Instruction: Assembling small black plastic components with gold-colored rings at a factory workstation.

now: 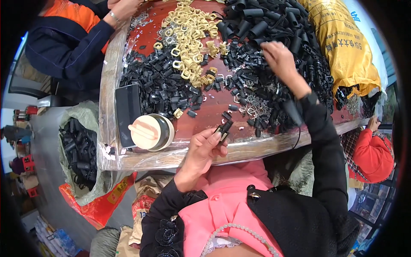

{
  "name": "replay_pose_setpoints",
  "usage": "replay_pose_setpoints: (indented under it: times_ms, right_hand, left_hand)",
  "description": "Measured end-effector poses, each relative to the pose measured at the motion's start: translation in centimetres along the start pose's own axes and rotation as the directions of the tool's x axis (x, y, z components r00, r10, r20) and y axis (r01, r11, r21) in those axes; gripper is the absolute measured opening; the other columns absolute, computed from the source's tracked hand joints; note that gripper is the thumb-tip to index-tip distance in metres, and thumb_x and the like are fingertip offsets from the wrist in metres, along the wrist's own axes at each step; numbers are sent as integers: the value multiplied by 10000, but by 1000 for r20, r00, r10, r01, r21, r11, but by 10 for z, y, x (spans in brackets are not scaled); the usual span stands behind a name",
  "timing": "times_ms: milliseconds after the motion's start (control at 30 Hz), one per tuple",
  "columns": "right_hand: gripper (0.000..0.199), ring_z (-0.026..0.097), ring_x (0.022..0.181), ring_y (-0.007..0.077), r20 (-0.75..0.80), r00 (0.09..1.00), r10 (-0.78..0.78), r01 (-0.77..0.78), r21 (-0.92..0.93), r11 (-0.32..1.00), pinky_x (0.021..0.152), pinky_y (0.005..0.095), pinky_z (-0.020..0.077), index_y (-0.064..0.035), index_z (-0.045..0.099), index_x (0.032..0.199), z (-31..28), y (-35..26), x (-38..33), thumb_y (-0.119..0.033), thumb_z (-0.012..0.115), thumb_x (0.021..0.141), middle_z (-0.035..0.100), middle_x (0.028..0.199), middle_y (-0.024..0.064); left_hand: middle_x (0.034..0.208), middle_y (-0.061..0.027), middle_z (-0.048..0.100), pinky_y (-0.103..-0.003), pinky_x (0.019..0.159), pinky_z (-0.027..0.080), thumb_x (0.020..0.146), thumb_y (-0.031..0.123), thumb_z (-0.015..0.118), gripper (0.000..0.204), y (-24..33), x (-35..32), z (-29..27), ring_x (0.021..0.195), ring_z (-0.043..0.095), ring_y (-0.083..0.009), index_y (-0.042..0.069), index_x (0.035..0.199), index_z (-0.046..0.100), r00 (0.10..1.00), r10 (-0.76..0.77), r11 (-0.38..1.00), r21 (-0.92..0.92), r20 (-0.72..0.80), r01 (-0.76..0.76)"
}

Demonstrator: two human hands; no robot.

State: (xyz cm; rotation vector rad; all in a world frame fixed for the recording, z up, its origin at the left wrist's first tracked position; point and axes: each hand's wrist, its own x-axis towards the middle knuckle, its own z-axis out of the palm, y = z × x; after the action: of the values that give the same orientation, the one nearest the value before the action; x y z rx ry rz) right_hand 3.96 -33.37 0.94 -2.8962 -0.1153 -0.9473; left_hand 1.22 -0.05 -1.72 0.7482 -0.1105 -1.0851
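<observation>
My left hand (202, 150) is closed around a small black plastic piece with a metal part (223, 128), held upright near the table's front edge. My right hand (280, 62) reaches over the back right of the table, above a pile of small black plastic pieces (246, 58). Its fingers are loosely bent and slightly apart, with nothing seen in them. Left of it lies a heap of cream-coloured ring-shaped buckles (188, 38). Loose wire-like metal loops (257, 107) are scattered nearer to me. Another mound of small black pieces (160, 81) covers the left side.
A cream lidded container (145, 132) and a dark flat tablet-like thing (128, 109) stand at the left front corner. Black tubes (259, 28) are heaped behind, beside a yellow sack (342, 43). A sack of black parts (79, 150) stands left. Other people sit left (68, 47) and right (374, 150).
</observation>
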Motion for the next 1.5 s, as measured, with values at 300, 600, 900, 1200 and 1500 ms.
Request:
replay_pose_setpoints:
  times_ms: [300,600,900,1200,1500]
  right_hand:
    - [426,473,966,281,449,859,246,-75,-365,928,764,395,382,-124,459,1145,40,55,24,-160,582,738,546,997,88]
    - [385,525,893,268,167,986,15,-26,64,998,717,350,419,-52,507,1097,-31,12,2,-237,587,769,567,1032,112]
    - [488,525,740,195,550,814,-187,-334,707,624,657,287,403,6,539,1026,-86,-102,-25,-391,591,748,540,786,97]
    - [644,546,746,223,491,829,-267,-296,791,535,658,297,405,18,555,1003,-79,-120,-39,-509,644,642,558,802,106]
    - [668,553,798,185,633,751,-188,-563,762,320,715,293,414,15,570,990,-72,-120,-50,-556,616,646,587,883,99]
  left_hand:
    - [914,-138,579,-257,649,509,856,169,498,243,-5,6,4,741,602,-155,-5,1025,477,994,85,992,-84,-75,-91]
    - [940,-118,577,-261,692,491,850,133,502,272,-8,8,6,752,578,-143,-1,1083,460,986,111,993,-36,-126,-116]
    - [871,-50,561,-181,561,392,835,122,530,298,9,-19,32,642,475,-76,-6,1095,464,975,190,980,88,-117,-180]
    - [689,7,513,-175,518,346,824,107,548,251,17,-39,48,577,422,-38,-16,1039,508,963,227,928,331,-147,-169]
    - [698,-6,531,-174,466,316,822,163,556,276,21,-40,37,536,417,-51,-14,1031,518,966,212,903,406,-146,-137]
